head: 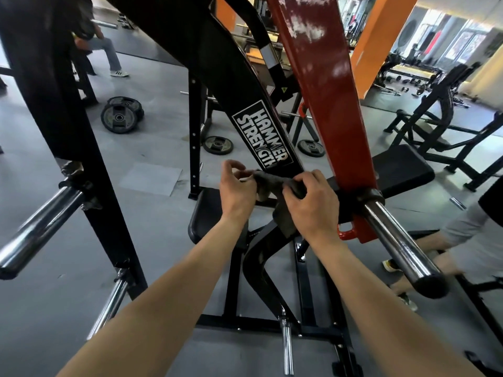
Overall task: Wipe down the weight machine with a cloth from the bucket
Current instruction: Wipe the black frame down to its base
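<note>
Left hand [236, 189] and right hand [313, 204] both pinch the cloth [272, 183], seemingly refolding it; next, press it onto the frame [217, 63]

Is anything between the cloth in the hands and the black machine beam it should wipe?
Nothing visible. The left hand and right hand hold the cloth just below the label on the black beam, with no object between them. The red arm stands to the right, out of the way.

cloth [268, 182] partly under right hand [313, 208] | weight machine [261, 137] top cropped
</note>
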Motion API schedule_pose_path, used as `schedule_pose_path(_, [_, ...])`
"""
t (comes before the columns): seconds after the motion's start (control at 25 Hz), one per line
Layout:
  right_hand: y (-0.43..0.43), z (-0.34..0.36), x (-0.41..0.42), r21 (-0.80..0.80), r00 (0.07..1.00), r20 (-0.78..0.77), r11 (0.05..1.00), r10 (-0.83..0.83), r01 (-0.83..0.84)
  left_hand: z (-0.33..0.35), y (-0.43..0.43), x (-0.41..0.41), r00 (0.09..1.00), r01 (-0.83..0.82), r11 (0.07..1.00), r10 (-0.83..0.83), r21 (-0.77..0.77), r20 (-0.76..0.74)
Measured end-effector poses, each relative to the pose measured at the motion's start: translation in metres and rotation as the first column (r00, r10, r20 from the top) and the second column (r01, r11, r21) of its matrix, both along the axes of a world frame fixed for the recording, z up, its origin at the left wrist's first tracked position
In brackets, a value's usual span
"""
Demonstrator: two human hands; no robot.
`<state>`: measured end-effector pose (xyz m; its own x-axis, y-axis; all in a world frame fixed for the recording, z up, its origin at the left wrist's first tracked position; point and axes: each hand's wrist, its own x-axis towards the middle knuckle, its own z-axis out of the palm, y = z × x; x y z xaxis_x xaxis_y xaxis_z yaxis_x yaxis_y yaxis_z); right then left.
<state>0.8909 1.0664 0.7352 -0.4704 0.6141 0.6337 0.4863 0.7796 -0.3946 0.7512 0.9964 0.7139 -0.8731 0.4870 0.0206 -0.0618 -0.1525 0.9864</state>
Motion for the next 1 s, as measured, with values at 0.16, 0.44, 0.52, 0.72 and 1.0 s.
schedule_pose_path(0.16, [0.011,0.004,0.001,-0.025,0.999,0.042,1.0,-0.009,0.01,-0.003,0.013,-0.002,0.985,-0.027,0.999,0.032,-0.036,0.17])
schedule_pose_path(0.44, [0.02,0.009,-0.003,0.087,0.987,0.04,0.983,0.156,-0.159,0.031,0.038,0.002,0.699,0.039,0.9,-0.335,0.435,0.632])
schedule_pose_path(0.52, [0.027,0.004,0.001,0.091,0.988,0.072,0.985,0.139,-0.145,0.035,0.039,0.008,0.681,0.093,0.891,-0.383,0.445,0.624])
schedule_pose_path(0.72, [0.037,-0.021,0.021,0.055,0.99,0.124,0.996,-0.073,0.067,0.01,0.042,0.041,0.716,0.234,0.937,-0.347,0.259,0.606])
schedule_pose_path(1.0, [0.037,0.0,0.009,0.113,0.999,-0.004,0.993,0.039,-0.038,0.016,0.052,0.02,0.655,0.054,0.856,-0.419,0.514,0.629])
